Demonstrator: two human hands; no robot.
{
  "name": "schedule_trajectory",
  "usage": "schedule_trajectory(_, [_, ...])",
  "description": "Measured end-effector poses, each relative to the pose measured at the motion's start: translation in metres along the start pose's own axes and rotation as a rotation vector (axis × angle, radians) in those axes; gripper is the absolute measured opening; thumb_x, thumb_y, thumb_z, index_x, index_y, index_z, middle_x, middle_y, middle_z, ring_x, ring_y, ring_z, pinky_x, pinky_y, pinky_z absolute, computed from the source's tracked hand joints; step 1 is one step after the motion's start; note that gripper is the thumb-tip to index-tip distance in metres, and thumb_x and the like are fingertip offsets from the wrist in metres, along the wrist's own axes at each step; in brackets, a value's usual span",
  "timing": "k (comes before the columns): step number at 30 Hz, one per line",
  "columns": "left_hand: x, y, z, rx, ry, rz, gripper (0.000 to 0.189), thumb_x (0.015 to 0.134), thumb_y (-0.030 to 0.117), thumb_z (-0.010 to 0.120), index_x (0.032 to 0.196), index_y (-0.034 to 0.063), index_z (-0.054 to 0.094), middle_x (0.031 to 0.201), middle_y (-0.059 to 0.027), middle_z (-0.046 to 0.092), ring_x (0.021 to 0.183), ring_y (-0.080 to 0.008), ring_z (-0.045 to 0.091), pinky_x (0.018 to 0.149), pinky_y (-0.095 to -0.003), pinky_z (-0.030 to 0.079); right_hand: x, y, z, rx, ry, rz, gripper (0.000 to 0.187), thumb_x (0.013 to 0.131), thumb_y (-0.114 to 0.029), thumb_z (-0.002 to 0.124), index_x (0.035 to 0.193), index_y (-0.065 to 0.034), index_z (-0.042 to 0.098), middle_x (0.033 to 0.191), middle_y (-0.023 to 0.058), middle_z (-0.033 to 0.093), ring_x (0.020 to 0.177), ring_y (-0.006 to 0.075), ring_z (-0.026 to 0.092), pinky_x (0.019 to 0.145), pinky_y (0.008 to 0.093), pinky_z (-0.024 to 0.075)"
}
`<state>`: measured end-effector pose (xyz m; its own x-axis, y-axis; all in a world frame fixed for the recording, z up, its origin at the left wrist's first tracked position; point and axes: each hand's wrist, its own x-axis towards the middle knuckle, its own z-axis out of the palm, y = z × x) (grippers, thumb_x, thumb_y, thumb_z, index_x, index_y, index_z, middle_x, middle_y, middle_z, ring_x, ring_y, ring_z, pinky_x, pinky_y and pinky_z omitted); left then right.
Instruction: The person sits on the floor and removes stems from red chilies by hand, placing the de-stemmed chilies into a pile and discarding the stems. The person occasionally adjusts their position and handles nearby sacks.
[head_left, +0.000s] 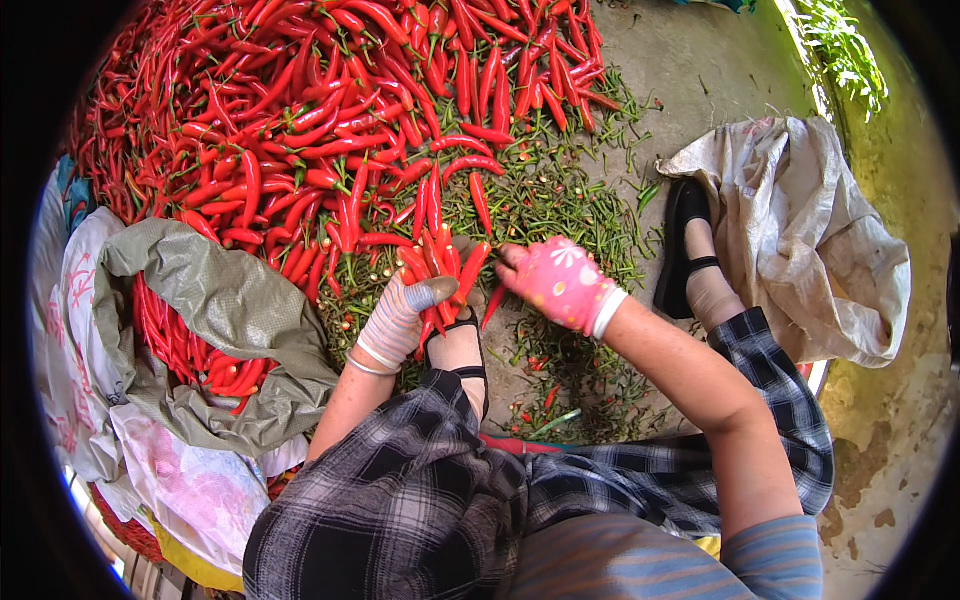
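My left hand, in a striped glove with a darkened thumb tip, grips a bunch of red chili peppers. Their pale, stemless ends point up and away from me. Just right of the bunch is my right hand, in a pink flowered glove with bare fingertips and bent fingers. A single red chili pepper shows below its fingers; whether they hold it is hidden. Beyond both hands spreads a large heap of red chili peppers, many with green stems. Loose green stems litter the floor around my hands.
A grey-green woven sack, its mouth rolled back, holds red chili peppers at my left. At right a crumpled white woven sack lies beside my shoe. Green leaves are at the upper right, past the concrete floor.
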<state>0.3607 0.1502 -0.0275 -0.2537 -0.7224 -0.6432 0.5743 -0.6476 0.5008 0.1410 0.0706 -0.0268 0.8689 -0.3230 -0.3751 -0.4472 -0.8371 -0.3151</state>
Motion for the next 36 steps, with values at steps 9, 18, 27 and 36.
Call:
schedule_trajectory(9, [0.006,-0.016,-0.001,0.201,-0.112,-0.081,0.080,0.070,0.023,0.074,0.139,-0.0007,0.041,0.121,-0.0123,0.060,0.094,-0.0218,0.066,0.081,-0.0334,0.053,-0.011,0.013,-0.009,0.117,0.105,-0.031,0.013,0.080,-0.015,0.054,0.087,-0.0056,0.059,0.081,0.0141,0.060,0.074,0.0328,0.065,0.062,0.0429,0.0524])
schedule_trajectory(18, [0.013,-0.022,0.006,-0.171,-0.021,-0.172,0.057,0.076,0.025,0.074,0.124,0.0020,0.054,0.096,-0.0086,0.067,0.079,-0.0196,0.066,0.070,-0.0307,0.055,0.014,0.005,-0.021,0.200,0.454,0.250,0.015,0.076,-0.016,0.067,0.076,-0.0082,0.055,0.066,0.0125,0.055,0.065,0.0337,0.059,0.059,0.0442,0.0476])
schedule_trajectory(27, [-0.001,-0.004,-0.019,-0.410,0.003,0.113,0.067,0.082,0.018,0.071,0.139,0.0034,0.040,0.128,-0.0146,0.057,0.090,-0.0237,0.066,0.069,-0.0339,0.057,0.082,0.004,-0.008,0.549,0.450,0.754,0.049,0.079,-0.020,0.069,0.124,-0.0079,0.053,0.091,0.0185,0.066,0.085,0.0363,0.065,0.073,0.0445,0.0505])
schedule_trajectory(36, [-0.001,-0.018,0.008,-0.205,-0.067,-0.109,0.070,0.078,0.033,0.072,0.136,0.0060,0.046,0.115,-0.0110,0.064,0.089,-0.0234,0.068,0.073,-0.0344,0.057,0.022,-0.016,-0.016,1.700,0.512,0.565,0.042,0.084,-0.013,0.061,0.123,0.0023,0.055,0.095,0.0026,0.062,0.080,0.0075,0.056,0.073,0.0232,0.0470])
